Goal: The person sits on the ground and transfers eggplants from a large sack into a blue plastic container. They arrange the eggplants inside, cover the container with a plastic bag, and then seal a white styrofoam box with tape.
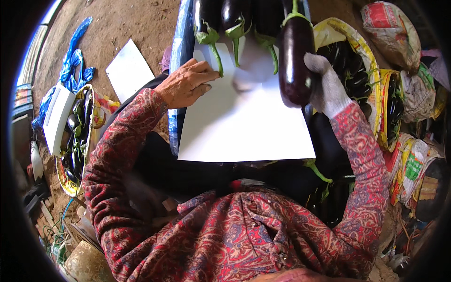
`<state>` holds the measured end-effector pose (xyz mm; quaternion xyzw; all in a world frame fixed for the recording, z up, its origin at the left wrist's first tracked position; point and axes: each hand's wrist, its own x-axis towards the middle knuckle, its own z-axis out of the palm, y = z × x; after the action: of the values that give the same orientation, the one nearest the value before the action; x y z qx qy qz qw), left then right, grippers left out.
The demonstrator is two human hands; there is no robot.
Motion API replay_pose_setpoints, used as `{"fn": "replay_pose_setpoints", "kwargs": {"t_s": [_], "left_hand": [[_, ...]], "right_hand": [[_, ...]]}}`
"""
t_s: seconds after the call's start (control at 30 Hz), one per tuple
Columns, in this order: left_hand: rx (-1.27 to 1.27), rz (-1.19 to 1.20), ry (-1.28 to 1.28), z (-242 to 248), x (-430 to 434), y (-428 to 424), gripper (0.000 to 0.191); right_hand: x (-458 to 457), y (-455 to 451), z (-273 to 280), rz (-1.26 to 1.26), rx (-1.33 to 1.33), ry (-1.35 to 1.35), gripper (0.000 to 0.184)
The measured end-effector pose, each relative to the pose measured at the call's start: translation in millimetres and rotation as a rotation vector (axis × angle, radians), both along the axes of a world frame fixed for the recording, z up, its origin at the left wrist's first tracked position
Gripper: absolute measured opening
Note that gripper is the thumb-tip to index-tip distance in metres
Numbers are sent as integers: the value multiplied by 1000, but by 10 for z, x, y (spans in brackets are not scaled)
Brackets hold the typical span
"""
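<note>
My bare left hand point(188, 84) hovers over the left side of a white sheet point(243, 137), its fingertips at the stem end of a purple eggplant point(204, 16). Whether they pinch that stem, I cannot tell. In a grey-white knit glove, my right hand point(322, 79) grips a large eggplant point(294, 67) by its right side, green stem pointing away from me. Between them, two more eggplants point(236, 10) point(266, 17) lie with stems towards me at the sheet's far part. The sheet lines a container with a blue-taped rim point(175, 70) and hangs over its near end.
Sacks of eggplants stand at the right point(378, 81) point(400, 84) and left point(92, 116). A white board point(130, 70) and blue plastic point(72, 63) lie on the dirt floor. A loose eggplant stem point(319, 171) shows by my right leg. Stuffed sacks point(391, 35) stand far right.
</note>
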<state>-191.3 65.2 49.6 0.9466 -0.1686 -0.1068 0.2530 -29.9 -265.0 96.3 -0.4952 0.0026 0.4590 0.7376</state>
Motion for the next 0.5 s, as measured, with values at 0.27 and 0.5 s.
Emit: {"fn": "replay_pose_setpoints", "kwargs": {"t_s": [0.27, 0.5], "left_hand": [[87, -233, -319, -335, 274, -19, 62], [68, -302, -444, -328, 666, -90, 50]], "right_hand": [[72, 311, -132, -35, 18, -8, 81], [100, 232, 4, -42, 187, 32, 79]]}}
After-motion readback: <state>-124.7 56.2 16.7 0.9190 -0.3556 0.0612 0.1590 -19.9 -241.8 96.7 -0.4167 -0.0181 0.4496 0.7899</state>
